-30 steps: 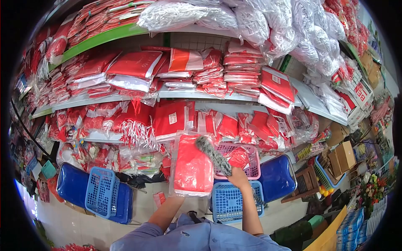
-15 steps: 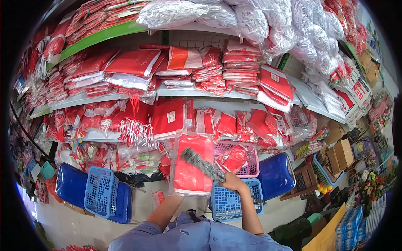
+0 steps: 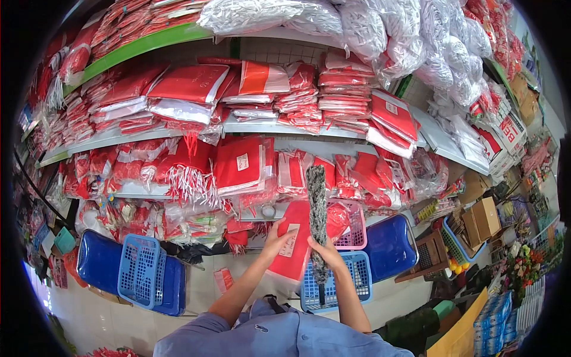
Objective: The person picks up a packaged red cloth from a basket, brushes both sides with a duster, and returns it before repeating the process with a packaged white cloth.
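Note:
My left hand [image 3: 276, 243] is closed on the left edge of a flat red packet [image 3: 301, 215] in clear plastic, with a pale label on its face. The packet is tilted, its lower end near my body. In my right hand [image 3: 326, 253] is a grey fluffy duster [image 3: 317, 205], gripped near its lower part and pointing up toward the shelves. The duster overlaps the packet's right side in this view. Just beyond, a pink basket [image 3: 358, 233] holds a red plastic-wrapped bundle [image 3: 338, 220]. A blue basket [image 3: 361, 276] sits below my right wrist.
Shelves [image 3: 297, 132] ahead carry stacks of red packets [image 3: 344, 89], with bagged white bundles [image 3: 363, 33] overhanging above. Blue padded seats stand left [image 3: 98, 262] and right [image 3: 392, 250]. Another blue basket [image 3: 140, 262] rests on the left seat. A small red packet [image 3: 223, 279] lies on the floor.
The duster has swung from lying diagonally across the packet to upright. The packet has turned and tilted, a label now showing, and my left hand has come into view on its edge.

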Tool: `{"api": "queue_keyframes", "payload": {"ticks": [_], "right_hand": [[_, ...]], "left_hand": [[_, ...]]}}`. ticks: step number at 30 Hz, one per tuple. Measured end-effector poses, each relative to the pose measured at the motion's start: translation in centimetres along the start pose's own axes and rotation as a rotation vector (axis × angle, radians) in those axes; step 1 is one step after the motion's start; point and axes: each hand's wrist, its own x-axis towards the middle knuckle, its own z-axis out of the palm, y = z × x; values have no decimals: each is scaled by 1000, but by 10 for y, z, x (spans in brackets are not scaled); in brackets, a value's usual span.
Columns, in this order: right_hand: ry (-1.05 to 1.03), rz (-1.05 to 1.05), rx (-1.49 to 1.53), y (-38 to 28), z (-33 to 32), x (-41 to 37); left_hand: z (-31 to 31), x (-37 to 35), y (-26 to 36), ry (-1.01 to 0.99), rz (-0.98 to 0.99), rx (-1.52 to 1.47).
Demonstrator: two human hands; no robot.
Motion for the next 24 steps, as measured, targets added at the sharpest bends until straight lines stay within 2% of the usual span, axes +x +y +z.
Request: {"api": "queue_keyframes", "payload": {"ticks": [1,4,5,6,8,9,12,13,14,16,17,20,22,24], "right_hand": [[49,-136,-8,12,3,10],[55,-177,-41,26,-6,25],[84,-97,-51,25,-12,28],[100,-118,40,25,-15,27],[131,-162,223,4,-10,17],[89,-122,346,-7,-8,11],[22,-13,539,0,-4,18],[43,-42,490,-1,5,17],[69,-66,358,-1,12,18],[116,-109,90,0,22,19],[60,-174,-79,5,20,22],[-373,149,-724,-14,-1,9],[-513,-55,-718,-5,-7,-1],[-600,120,-803,8,-18,6]], "left_hand": [[-4,8,-15,8,4,59],[-19,7,10,-23,11,-128],[-29,13,13,-149,-20,-372],[-37,13,15,-167,-28,-420],[-46,1,58,-206,-42,-516],[-48,-3,74,-299,61,-623],[-43,-3,75,-269,81,-989],[-45,5,44,-40,-255,-775],[-44,1,23,52,-428,-761],[-37,-16,3,-105,-309,-982],[-37,-21,-3,-137,-292,-1014],[-42,-24,-11,-133,-299,-1042],[-47,-24,-13,-119,-302,-1050],[-50,-22,-13,-117,-303,-1053]]}}
